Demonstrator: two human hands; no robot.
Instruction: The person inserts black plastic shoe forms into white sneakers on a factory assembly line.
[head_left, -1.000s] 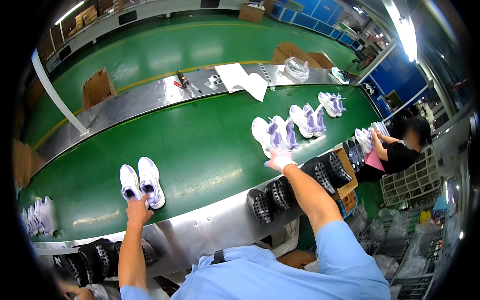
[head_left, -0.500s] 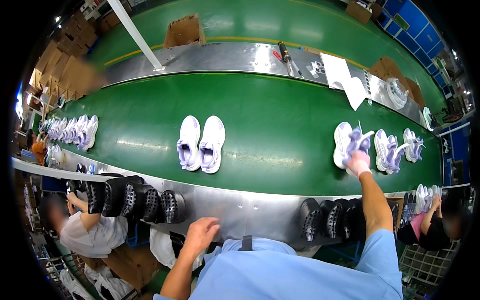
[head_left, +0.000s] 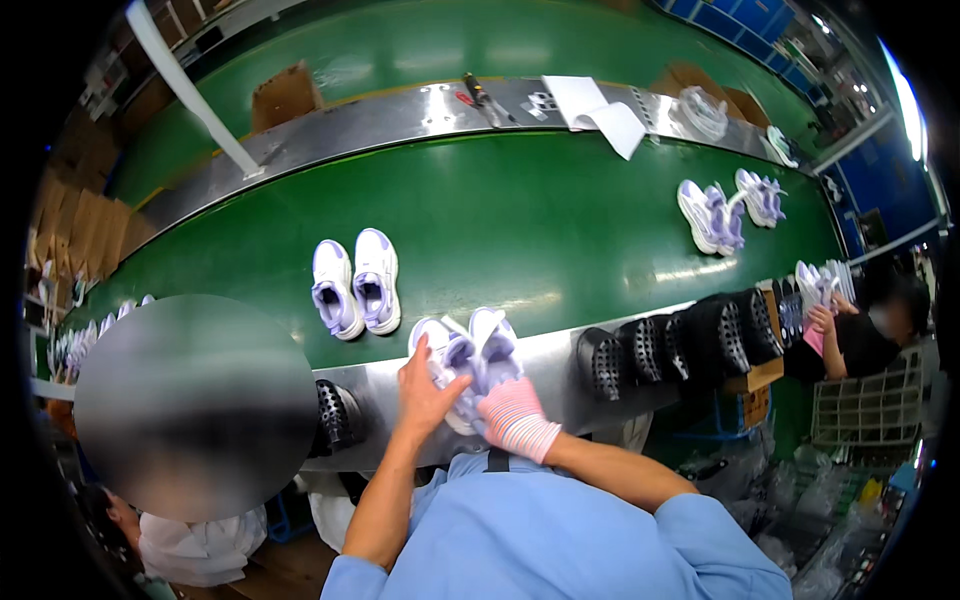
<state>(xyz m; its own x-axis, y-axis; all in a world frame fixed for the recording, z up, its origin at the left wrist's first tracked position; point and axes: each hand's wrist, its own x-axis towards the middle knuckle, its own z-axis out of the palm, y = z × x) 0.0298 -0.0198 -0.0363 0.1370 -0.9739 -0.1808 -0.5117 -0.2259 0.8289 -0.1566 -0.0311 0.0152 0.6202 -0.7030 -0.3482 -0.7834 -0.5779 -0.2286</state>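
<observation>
A pair of white and lilac sneakers is in front of my body, over the near metal ledge. My left hand (head_left: pixel 422 392) is closed around the left sneaker (head_left: pixel 432 335) of this pair, thumb at its opening. My right hand (head_left: pixel 518 418), in a pink striped glove, grips the heel end of the right sneaker (head_left: pixel 494 335); its fingertips are partly hidden. Another sneaker pair (head_left: pixel 374 275) stands on the green conveyor belt (head_left: pixel 520 230) just beyond my left hand. Farther right on the belt lie more sneakers (head_left: pixel 706 218) with their lilac tongues pulled out.
Black studded shoe moulds (head_left: pixel 640 352) line the near ledge (head_left: pixel 545 365) on the right, another (head_left: pixel 335 415) on the left. A screwdriver (head_left: pixel 480 95) and white paper (head_left: pixel 590 105) lie on the far ledge. A co-worker (head_left: pixel 870 330) handles shoes at right; a blurred patch covers the left.
My right hand has brought the sneaker pair from the belt's right side to in front of me. My left hand, free before, has taken hold of one. The view has turned.
</observation>
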